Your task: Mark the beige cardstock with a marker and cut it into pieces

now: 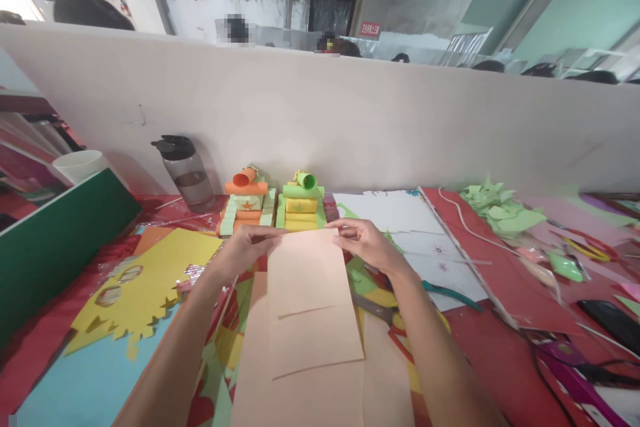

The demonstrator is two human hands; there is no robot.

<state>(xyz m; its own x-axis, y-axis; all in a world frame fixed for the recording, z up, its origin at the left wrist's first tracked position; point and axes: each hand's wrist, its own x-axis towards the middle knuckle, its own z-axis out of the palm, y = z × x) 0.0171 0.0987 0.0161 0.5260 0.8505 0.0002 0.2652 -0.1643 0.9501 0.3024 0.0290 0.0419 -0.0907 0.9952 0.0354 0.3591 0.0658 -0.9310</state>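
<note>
A peach-coloured sheet of paper [315,333] is bent over at its far end, so a shorter flap lies on the longer part. My left hand [255,247] pinches its far left corner between thumb and fingers. At the far right corner, my right hand [367,243] grips the same paper in a like pinch. Larger peach sheets [300,400] lie beneath it. Scissors [375,310] rest beside my right forearm, partly hidden by it. Just beyond my hands stand an orange paper model [247,203] and a green and yellow paper model [301,203], each topped with a rolled tube.
A water bottle [185,173] and a white cup [80,165] stand at the left, near a green board [65,247]. Cut yellow paper [170,267] lies there. White sheets [400,213], green scraps [500,210] and a phone [613,323] are at the right. A white partition [320,113] rises behind.
</note>
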